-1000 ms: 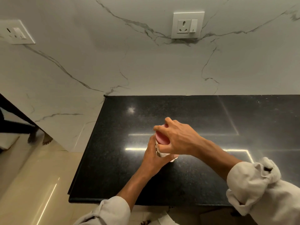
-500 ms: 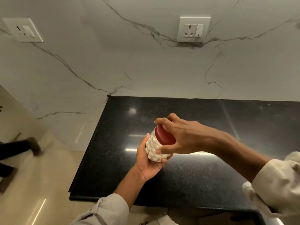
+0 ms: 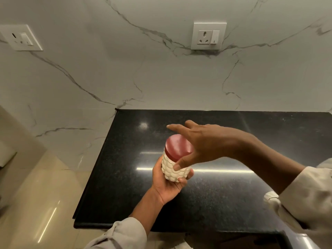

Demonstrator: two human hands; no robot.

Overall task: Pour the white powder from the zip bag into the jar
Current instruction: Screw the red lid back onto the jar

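Note:
A white bumpy jar (image 3: 171, 170) with a red lid (image 3: 177, 146) is held tilted above the black countertop (image 3: 233, 198). My left hand (image 3: 166, 188) grips the jar's base from below, fingers curled round it. My right hand (image 3: 206, 142) lies against the lid's right side with its fingers spread out straight past the lid; its thumb touches the jar just below the lid. The lid sits on the jar. No zip bag or white powder is in view.
The counter ends at a left edge and a front edge, with beige floor (image 3: 36, 194) beyond. A marble wall behind carries a socket (image 3: 208, 35) above the counter and a switch plate (image 3: 21, 37) at the far left.
The jar has been lifted off the counter and tilted. My right hand's fingers, earlier curled round the lid, have straightened and spread.

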